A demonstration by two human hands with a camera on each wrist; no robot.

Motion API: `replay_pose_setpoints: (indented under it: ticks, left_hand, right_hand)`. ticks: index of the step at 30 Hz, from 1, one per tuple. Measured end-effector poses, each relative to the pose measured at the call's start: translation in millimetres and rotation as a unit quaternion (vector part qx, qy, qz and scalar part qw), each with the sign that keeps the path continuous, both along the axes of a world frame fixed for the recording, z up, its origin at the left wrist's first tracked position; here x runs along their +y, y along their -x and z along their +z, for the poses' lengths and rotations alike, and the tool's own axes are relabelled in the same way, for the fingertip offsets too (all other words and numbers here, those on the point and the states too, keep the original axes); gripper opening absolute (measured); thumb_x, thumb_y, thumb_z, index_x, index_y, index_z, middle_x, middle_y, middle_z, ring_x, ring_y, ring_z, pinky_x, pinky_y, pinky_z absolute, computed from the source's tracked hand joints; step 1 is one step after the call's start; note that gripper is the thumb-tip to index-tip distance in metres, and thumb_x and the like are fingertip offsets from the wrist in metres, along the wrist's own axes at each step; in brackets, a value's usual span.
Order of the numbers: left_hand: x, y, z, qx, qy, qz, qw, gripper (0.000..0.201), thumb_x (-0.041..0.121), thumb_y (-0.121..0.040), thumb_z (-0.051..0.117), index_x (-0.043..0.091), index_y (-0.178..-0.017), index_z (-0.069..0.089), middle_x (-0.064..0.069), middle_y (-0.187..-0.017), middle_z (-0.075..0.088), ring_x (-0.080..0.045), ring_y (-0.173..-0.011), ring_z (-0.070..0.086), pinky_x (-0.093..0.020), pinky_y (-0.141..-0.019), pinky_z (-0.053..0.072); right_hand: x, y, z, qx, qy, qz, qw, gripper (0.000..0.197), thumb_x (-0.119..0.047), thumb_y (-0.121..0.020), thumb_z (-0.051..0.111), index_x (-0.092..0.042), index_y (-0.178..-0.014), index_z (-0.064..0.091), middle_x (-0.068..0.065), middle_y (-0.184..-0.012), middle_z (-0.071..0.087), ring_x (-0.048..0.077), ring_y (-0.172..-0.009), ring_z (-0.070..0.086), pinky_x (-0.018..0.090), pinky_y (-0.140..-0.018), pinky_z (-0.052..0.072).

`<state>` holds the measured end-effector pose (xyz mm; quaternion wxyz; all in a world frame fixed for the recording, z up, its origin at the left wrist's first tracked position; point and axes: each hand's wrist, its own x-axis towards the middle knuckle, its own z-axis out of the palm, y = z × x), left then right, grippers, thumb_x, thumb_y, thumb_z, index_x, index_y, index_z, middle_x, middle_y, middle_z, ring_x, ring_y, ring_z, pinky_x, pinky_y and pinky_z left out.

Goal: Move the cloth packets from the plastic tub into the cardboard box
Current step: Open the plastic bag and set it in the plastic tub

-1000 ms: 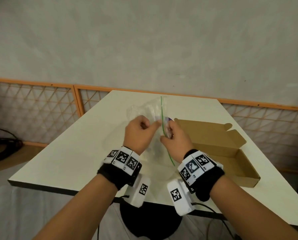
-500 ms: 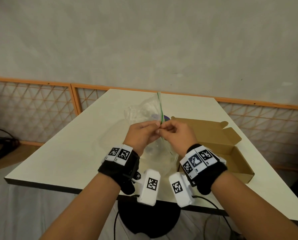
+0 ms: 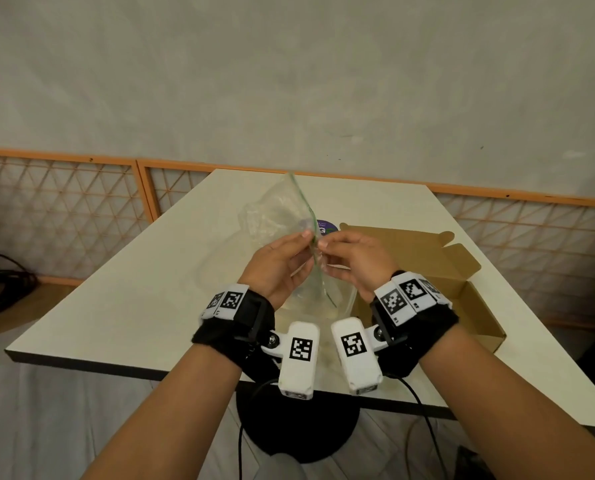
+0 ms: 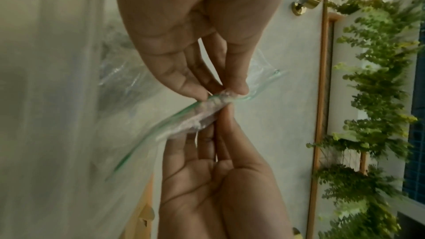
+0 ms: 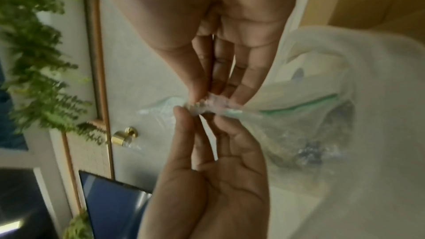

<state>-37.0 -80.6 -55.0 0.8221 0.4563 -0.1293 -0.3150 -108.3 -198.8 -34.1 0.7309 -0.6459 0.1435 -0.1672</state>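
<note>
Both hands are raised over the table (image 3: 122,306), working a clear zip bag (image 3: 282,220) with a green seal strip along its mouth. The left hand (image 3: 277,268) and the right hand (image 3: 354,261) meet at the middle of that strip, each pinching the bag's top edge between thumb and fingertips (image 4: 239,89) — the wrist views show the plastic bunched and crumpled right where the two pinches meet. The bag hangs in the air above the clear plastic tub (image 3: 344,303), which sits on the table just beside the open cardboard box (image 3: 469,303); the box appears to hold nothing yet. The step in hand looks like opening or parting the seal, not the transfer itself, so the task seems to be at an early stage. Something dark shows low in the bag in the right wrist view, but through the creased, blurred film it cannot be told whether that is a cloth packet. The next move probably calls for the two pinches to draw apart across the strip, each keeping hold of only one wall of the bag — if either hand holds both layers, the seal will not part. After that a hand must reach inside, and the box lies near, on the right.
</note>
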Motion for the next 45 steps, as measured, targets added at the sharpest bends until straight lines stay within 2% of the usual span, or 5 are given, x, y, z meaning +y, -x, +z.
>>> replay_pose_setpoints:
  ticks: [20,28,35,39,45]
  left_hand:
    - [10.9,-5.2,10.0,-0.156,-0.15,0.072,0.974,0.023,0.033,-0.086,0.068,0.012,-0.089,0.06,-0.003,-0.074,0.058,-0.02,-0.065,0.053,-0.029,-0.066,0.049]
    - [-1.7,5.4,16.0,-0.108,-0.053,0.119,0.985,0.032,0.033,-0.098,0.048,0.016,-0.072,0.052,0.005,-0.06,0.058,-0.014,-0.061,0.057,-0.031,-0.067,0.046]
    - [15.9,-7.2,16.1,-0.264,-0.224,0.207,0.915,0.049,0.0,-0.079,0.063,0.031,-0.11,0.041,-0.009,-0.116,0.046,-0.024,-0.093,0.057,-0.04,-0.076,0.056]
    - [28.3,-11.7,32.8,-0.299,-0.299,0.121,0.898,0.03,-0.01,-0.081,0.047,0.018,-0.083,0.057,-0.002,-0.079,0.051,-0.018,-0.064,0.054,-0.032,-0.064,0.052]
    - [27.2,-9.4,35.6,-0.194,-0.252,0.031,0.948,0.03,0.036,-0.077,0.074,0.011,-0.085,0.061,-0.008,-0.091,0.065,-0.025,-0.089,0.065,-0.039,-0.083,0.055]
  right_hand:
    - [-43.7,-3.8,20.7,0.029,-0.266,-0.031,0.963,0.02,-0.008,-0.098,0.035,-0.013,-0.082,0.046,-0.001,-0.051,0.042,0.007,-0.036,0.036,0.016,-0.047,0.034]
    - [-27.4,14.6,5.1,0.173,0.335,-0.101,0.921,0.07,-0.061,-0.071,0.065,-0.018,-0.123,0.047,-0.001,-0.114,0.057,0.017,-0.099,0.057,0.034,-0.087,0.05]
    - [-25.5,15.9,2.8,0.084,0.056,-0.081,0.992,0.018,0.001,-0.09,0.05,-0.016,-0.093,0.056,0.012,-0.111,0.062,0.024,-0.09,0.064,0.038,-0.077,0.056]
    - [-22.8,10.0,18.0,0.021,-0.181,0.012,0.983,0.023,-0.005,-0.089,0.053,-0.01,-0.112,0.051,0.013,-0.112,0.064,0.022,-0.08,0.07,0.038,-0.07,0.059]
    - [-9.2,-3.0,28.0,0.013,-0.17,-0.002,0.985,0.004,-0.015,-0.092,0.054,-0.016,-0.095,0.055,0.012,-0.097,0.066,0.025,-0.083,0.065,0.037,-0.062,0.059]
